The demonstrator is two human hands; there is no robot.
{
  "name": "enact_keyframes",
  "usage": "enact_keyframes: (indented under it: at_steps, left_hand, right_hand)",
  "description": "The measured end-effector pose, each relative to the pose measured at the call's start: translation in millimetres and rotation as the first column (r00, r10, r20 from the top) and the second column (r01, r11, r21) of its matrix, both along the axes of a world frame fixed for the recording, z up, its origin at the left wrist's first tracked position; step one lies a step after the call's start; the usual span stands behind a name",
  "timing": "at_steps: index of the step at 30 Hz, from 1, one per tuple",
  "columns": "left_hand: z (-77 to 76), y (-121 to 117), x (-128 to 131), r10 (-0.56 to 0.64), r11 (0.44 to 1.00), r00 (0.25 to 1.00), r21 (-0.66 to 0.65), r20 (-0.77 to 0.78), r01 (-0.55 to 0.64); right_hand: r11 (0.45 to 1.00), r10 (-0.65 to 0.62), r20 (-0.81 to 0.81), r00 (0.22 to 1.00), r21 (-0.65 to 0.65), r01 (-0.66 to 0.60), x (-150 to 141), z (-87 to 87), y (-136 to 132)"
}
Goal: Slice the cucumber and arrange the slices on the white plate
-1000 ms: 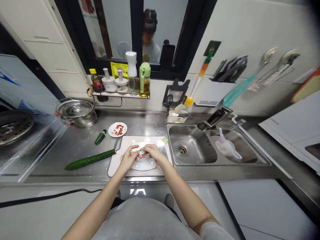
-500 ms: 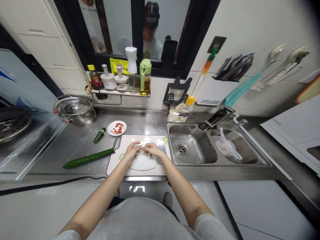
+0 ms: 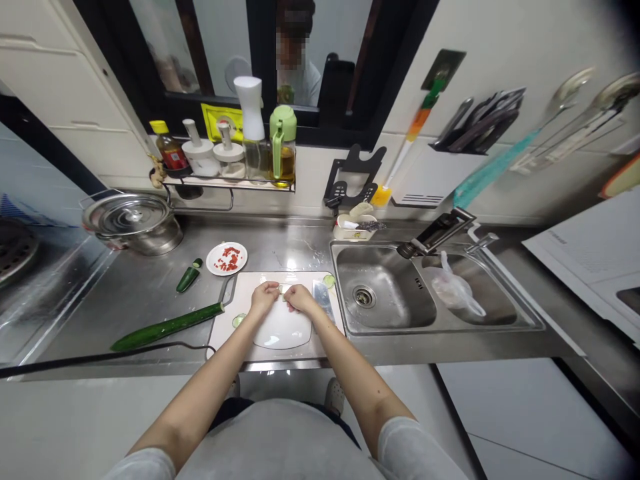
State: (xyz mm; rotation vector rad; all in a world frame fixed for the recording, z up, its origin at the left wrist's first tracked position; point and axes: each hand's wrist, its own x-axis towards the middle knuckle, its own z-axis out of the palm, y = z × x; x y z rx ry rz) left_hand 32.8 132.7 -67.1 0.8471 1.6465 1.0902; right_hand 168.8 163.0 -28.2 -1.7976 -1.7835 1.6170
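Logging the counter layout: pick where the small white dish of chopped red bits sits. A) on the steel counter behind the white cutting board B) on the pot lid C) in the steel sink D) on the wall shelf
A: the small white dish of chopped red bits rests on the steel counter, just behind the white cutting board.

You have two hands at the board: left hand, right hand. One white plate lies under them, two cucumber pieces, the long cucumber and the cucumber stub, sit to your left, and one sink is on your right.
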Motion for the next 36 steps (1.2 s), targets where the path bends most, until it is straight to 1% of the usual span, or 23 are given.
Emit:
enact_keyframes:
  at_steps: [3,5,6,7,9,11,14,16,18,21,24,31,36]
  left_hand:
    - [-4.5,3,-3,-0.022,1.000,0.997,0.002,-0.079,0.022]
    - [-3.0,3,-4,-0.062,0.998,0.979,0.011,-0.193,0.066]
    - [-1.0,2,-5,-0.092,0.995,0.957,0.013,-0.276,0.100]
    - [1.4,2,-5,-0.126,0.990,0.921,0.011,-0.368,0.140]
    - [7.3,-1,-5,-0.187,0.976,0.821,-0.008,-0.539,0.217]
    - [13.0,-4,-4,-0.223,0.963,0.724,-0.031,-0.652,0.269]
    - [19.5,-7,-6,-0.251,0.939,0.607,-0.039,-0.754,0.341]
    - [22.2,-9,-7,-0.269,0.920,0.560,-0.037,-0.783,0.390]
    - [24.0,-9,-9,-0.289,0.899,0.528,-0.036,-0.799,0.437]
    - [25.2,-9,-10,-0.301,0.877,0.504,-0.027,-0.809,0.479]
    - [24.5,-9,-10,-0.295,0.876,0.502,-0.020,-0.813,0.481]
    - [19.7,-10,-12,-0.297,0.873,0.477,-0.032,-0.827,0.487]
    - [16.7,-10,-14,-0.291,0.872,0.473,-0.028,-0.831,0.489]
  right_hand:
    - [1.000,0.009,0.086,0.996,0.017,-0.010,-2,-1.4,3]
    - [0.999,0.019,0.139,0.990,0.033,-0.024,-3,-0.8,3]
    - [0.999,0.025,0.164,0.986,0.043,-0.032,-4,-0.1,2]
    - [0.998,0.031,0.188,0.982,0.054,-0.042,-5,0.9,2]
    - [0.995,0.044,0.235,0.971,0.081,-0.064,-8,3.8,1]
    - [0.989,0.051,0.285,0.957,0.121,-0.089,-10,7.3,-1]
    - [0.976,0.039,0.356,0.934,0.188,-0.113,-11,12.2,-5]
    - [0.962,0.037,0.416,0.909,0.230,-0.144,-10,14.5,-10]
    - [0.940,0.054,0.479,0.876,0.272,-0.207,-8,15.5,-15]
    - [0.900,0.103,0.541,0.834,0.307,-0.310,-6,14.8,-21]
    - [0.881,0.143,0.561,0.815,0.302,-0.363,-5,11.6,-25]
    - [0.845,0.172,0.536,0.826,0.351,-0.403,-3,0.9,-29]
    - [0.838,0.176,0.541,0.822,0.356,-0.414,-2,-0.5,-32]
